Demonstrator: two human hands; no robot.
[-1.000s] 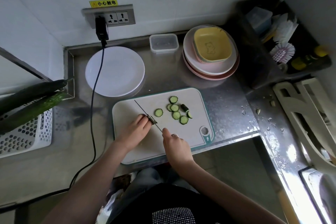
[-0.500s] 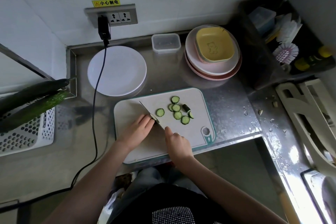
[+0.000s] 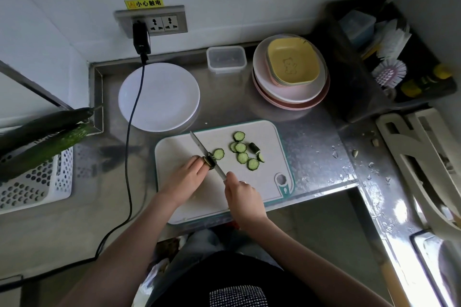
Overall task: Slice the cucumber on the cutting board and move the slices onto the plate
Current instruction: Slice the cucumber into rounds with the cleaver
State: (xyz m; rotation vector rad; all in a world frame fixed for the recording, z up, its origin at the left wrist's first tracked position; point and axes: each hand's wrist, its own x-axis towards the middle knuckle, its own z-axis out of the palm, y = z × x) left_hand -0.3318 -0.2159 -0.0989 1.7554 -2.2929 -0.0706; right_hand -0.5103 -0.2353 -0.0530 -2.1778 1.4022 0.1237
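The left hand (image 3: 185, 177) pinned the last cucumber stub (image 3: 209, 161) to the cutting board (image 3: 179, 197), fingertips curled down on its left side, so the stub sat right at the tip of that grip. The right hand (image 3: 243, 194) was wrapped tight round the knife (image 3: 207, 153), whose handle was swallowed by the fist; the blade ran up and left, lying against the stub's right face. One fresh slice (image 3: 218, 153) lay just beside the blade on its right. Further right, a loose group of slices (image 3: 242, 148) rested on the board with a dark end piece (image 3: 254, 147) among them.

How much stub remained under the fingers was hard to judge, probably only a short piece.

The white plate (image 3: 159, 96) behind the board held no slices, and a black cable (image 3: 133, 117) crossed its left part. On the table (image 3: 314, 132) a lidded clear box (image 3: 226, 58) stood by a stack of plates (image 3: 290, 92) topped with yellow dishes (image 3: 293, 65). At left, two whole cucumbers (image 3: 42, 137) lay across a white perforated basket (image 3: 35, 187), partly cut off by the frame edge.
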